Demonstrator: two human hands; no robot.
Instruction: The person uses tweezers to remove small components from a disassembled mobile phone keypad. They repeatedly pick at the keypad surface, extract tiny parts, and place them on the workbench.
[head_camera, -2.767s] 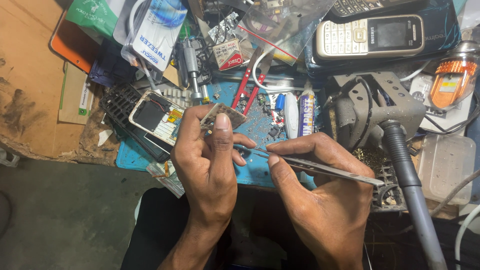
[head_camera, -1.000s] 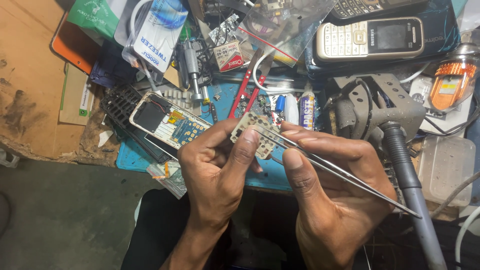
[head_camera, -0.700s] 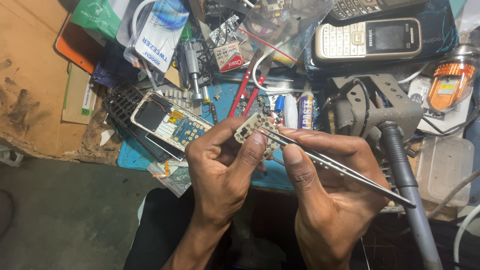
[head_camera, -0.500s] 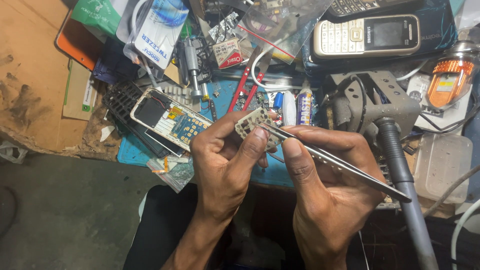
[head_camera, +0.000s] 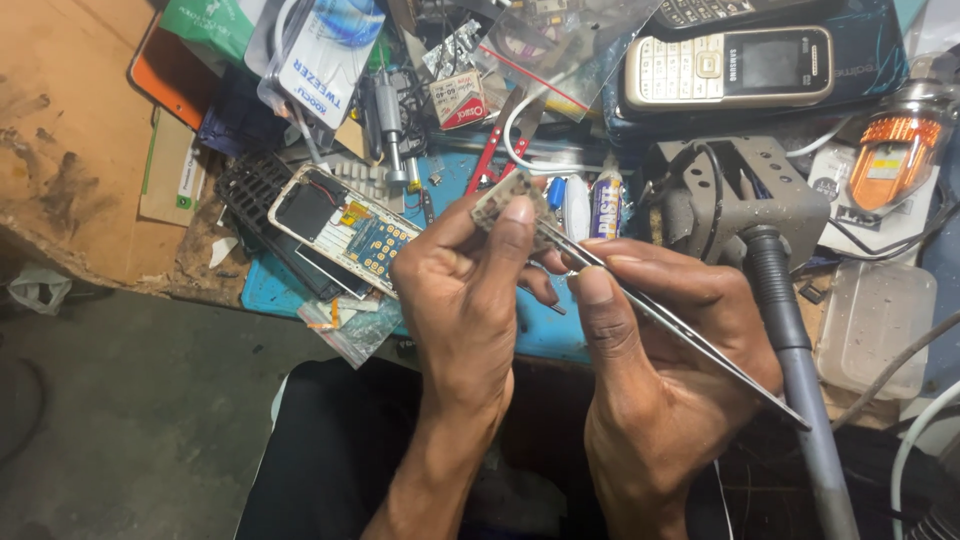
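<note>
Small part held over cluttered bench (head_camera: 560, 335)
Left hand (head_camera: 465, 300) fingers pinch a small grey part (head_camera: 503, 197), likely a keypad piece; right hand (head_camera: 665, 350) fingers grip tweezers (head_camera: 660, 312), tips touching it.

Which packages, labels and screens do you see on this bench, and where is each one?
White and blue packet: top left, flat, in clear plastic.
Green packet: top left corner.
Small red and white label: top middle, square.
White phone: top right, dark screen.
Opened phone: beside the left hand, dark square screen.

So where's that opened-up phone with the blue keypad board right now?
The opened phone lies on the blue mat, left of the left hand, beside the black grille.
</note>
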